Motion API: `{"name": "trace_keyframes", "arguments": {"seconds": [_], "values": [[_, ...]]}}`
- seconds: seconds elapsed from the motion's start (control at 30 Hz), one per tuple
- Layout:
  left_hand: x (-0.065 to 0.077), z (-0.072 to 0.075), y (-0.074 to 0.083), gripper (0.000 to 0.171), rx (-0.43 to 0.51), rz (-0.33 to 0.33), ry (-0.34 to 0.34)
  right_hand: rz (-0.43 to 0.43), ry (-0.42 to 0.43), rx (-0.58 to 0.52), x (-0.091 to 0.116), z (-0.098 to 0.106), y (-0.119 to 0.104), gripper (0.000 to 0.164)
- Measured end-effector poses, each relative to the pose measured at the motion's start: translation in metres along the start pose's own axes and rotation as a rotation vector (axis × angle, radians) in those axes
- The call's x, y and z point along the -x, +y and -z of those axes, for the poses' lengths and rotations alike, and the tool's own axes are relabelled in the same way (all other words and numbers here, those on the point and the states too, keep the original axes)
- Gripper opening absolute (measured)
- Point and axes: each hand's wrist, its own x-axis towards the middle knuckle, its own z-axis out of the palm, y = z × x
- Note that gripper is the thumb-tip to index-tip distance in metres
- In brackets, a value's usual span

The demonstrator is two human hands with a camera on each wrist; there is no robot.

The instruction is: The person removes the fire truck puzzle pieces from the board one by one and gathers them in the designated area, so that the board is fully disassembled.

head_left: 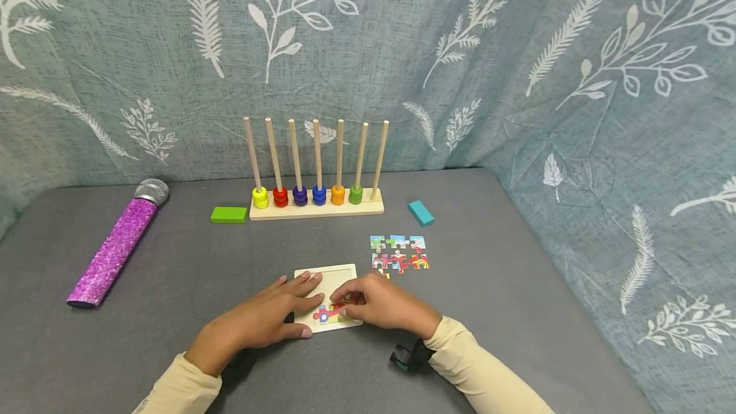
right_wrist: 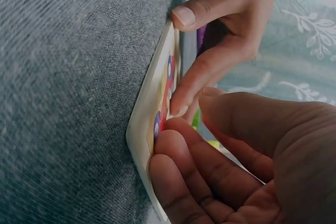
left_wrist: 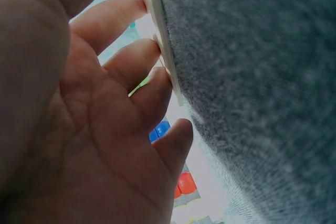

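Note:
A shallow wooden puzzle tray point(head_left: 330, 271) lies on the grey table in the head view, with joined jigsaw pieces point(head_left: 325, 315) showing red, blue and yellow along its near side. Spread over the tray's left side is my left hand point(head_left: 270, 313), its fingers extended on the tray and the thumb at the near edge. From the right, my right hand point(head_left: 384, 302) reaches in with loosely bent fingers. In the right wrist view its fingertips point(right_wrist: 167, 169) touch the pieces at the tray's edge, while the thumb stands apart above them. Part of the pieces is hidden under this hand.
Loose jigsaw pieces point(head_left: 398, 261) lie right of the tray. Behind stands a wooden peg rack point(head_left: 316, 211) with coloured beads, flanked by a green block point(head_left: 229, 214) and a teal block point(head_left: 421, 213). A glittery purple microphone point(head_left: 117, 248) lies at left, before a leaf-patterned curtain point(head_left: 402, 50).

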Motion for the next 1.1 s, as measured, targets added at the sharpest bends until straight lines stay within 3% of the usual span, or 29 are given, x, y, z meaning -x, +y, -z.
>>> {"name": "trace_keyframes", "arguments": {"seconds": [0.33,1.1], "values": [[0.0010,-0.0026,-0.0008,0.061,0.011,0.013,-0.015,0.005,-0.046,-0.002,-0.0014,-0.0018,0.0036,0.017],[-0.0007,-0.0019,-0.0017,0.060,0.000,-0.006,0.015,0.072,-0.003,0.117,-0.0086,-0.0015,-0.0018,0.022]]}}
